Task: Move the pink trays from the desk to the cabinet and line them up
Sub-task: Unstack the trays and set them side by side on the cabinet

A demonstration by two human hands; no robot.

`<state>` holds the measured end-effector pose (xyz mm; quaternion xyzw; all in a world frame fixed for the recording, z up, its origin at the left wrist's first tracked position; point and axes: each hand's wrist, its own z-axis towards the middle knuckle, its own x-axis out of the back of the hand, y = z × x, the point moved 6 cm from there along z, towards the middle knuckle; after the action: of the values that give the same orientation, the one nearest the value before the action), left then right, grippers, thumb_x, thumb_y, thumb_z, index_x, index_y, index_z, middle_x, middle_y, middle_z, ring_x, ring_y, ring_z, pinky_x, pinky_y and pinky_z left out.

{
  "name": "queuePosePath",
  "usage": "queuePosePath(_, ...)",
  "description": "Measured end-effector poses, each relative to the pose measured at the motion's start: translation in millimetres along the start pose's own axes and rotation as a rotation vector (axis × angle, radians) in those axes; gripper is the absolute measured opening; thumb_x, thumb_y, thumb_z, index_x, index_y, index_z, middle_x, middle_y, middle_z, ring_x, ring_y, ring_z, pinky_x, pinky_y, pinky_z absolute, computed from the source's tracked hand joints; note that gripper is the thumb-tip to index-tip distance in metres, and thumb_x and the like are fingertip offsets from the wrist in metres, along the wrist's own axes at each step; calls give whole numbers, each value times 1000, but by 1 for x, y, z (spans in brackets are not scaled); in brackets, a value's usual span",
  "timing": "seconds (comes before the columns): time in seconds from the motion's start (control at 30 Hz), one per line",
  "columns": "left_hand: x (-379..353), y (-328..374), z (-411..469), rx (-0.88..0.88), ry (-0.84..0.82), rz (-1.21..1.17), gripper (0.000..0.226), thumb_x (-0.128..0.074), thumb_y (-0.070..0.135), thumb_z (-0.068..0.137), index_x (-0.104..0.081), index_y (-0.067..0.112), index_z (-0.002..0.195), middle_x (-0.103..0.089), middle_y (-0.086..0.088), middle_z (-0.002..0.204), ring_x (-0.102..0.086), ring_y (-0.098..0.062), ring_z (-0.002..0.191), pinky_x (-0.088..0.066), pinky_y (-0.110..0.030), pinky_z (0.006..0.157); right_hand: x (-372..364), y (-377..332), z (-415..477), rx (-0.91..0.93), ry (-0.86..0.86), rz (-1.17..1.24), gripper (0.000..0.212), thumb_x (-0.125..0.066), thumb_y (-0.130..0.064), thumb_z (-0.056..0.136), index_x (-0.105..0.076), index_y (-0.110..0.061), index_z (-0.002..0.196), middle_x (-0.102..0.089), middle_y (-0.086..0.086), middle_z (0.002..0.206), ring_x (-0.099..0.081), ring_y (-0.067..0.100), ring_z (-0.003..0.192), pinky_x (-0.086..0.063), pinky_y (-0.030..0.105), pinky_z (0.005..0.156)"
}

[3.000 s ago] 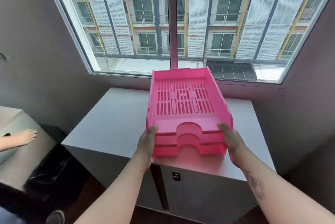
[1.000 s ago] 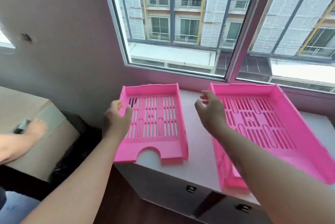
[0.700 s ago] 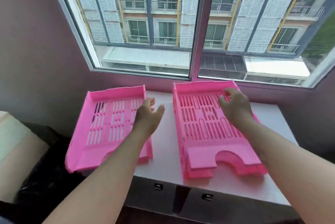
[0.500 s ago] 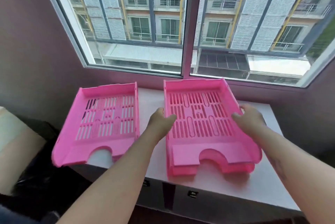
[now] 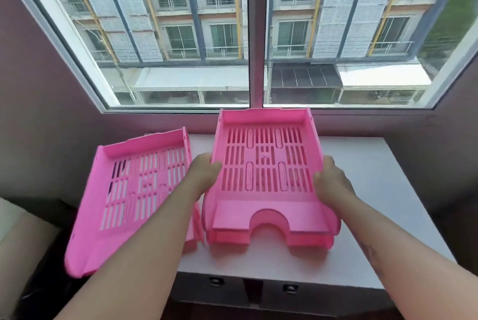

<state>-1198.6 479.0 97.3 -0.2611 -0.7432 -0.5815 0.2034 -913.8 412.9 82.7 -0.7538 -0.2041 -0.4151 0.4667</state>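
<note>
A stack of pink slotted trays [image 5: 266, 164] sits on the white cabinet top [image 5: 367, 190] under the window. My left hand [image 5: 203, 177] grips the top tray's left wall and my right hand [image 5: 331, 182] grips its right wall. The top tray looks lifted at its front, with another tray's front edge [image 5: 305, 242] showing beneath it. A single pink tray [image 5: 134, 190] lies to the left, partly behind my left forearm, and hangs over the cabinet's left edge.
The window frame [image 5: 256, 35] and sill stand right behind the trays. Free cabinet top lies to the right of the stack. Two drawer handles [image 5: 216, 281] show on the cabinet front. A beige desk corner [image 5: 15, 229] is at the far left.
The stack carried earlier was set down and one tray laid to the left. My hands moved from hovering onto the side walls of the stack's top tray, which has tilted up.
</note>
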Motion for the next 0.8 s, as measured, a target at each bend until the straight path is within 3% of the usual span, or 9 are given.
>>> queuePosePath(0.2,12,8,22,-65,-54,49,23,-45,7,90,-54,10,69,-54,-7,66,-46,-21,55,-33,-26,51,5,-10,-5,-39,57,37,26,-30,-11,96,-46,-5,116,-53,12,97,-53,32,83,-39,35,67)
queuePosePath(0.33,10,22,36,-103,-125,-13,24,-47,13,87,-67,1,81,-69,-14,79,-60,-27,63,-50,-33,60,22,-1,-9,-84,118,75,27,-31,-14,98,-51,-6,115,-58,13,104,-57,32,87,-44,35,70)
queuePosePath(0.4,0,34,36,-153,-145,-1,23,-49,16,84,-61,-3,79,-59,-14,72,-51,-22,61,-43,-34,57,32,13,-14,-110,145,92,26,-32,-14,99,-52,-6,114,-58,13,103,-57,33,87,-44,35,68)
queuePosePath(0.5,-30,56,25,-230,-180,48,17,-50,13,87,-48,11,70,-43,-9,66,-37,-18,57,-30,-28,53,53,45,-26,-155,196,83,20,-34,-14,98,-51,-10,106,-57,13,99,-54,30,81,-38,32,61)
queuePosePath(0.63,-83,90,6,-306,-268,25,22,-52,12,88,-41,12,69,-39,-6,65,-33,-16,55,-26,-25,49,90,98,-38,-229,263,65,16,-36,-13,94,-51,-11,99,-61,14,98,-54,31,80,-37,33,62)
queuePosePath(0.8,-153,139,-19,-365,-348,54,18,-49,12,90,-51,6,74,-49,-7,69,-41,-17,54,-33,-26,48,136,164,-49,-287,318,79,21,-36,-11,95,-55,-11,105,-59,14,97,-54,31,85,-38,32,63)
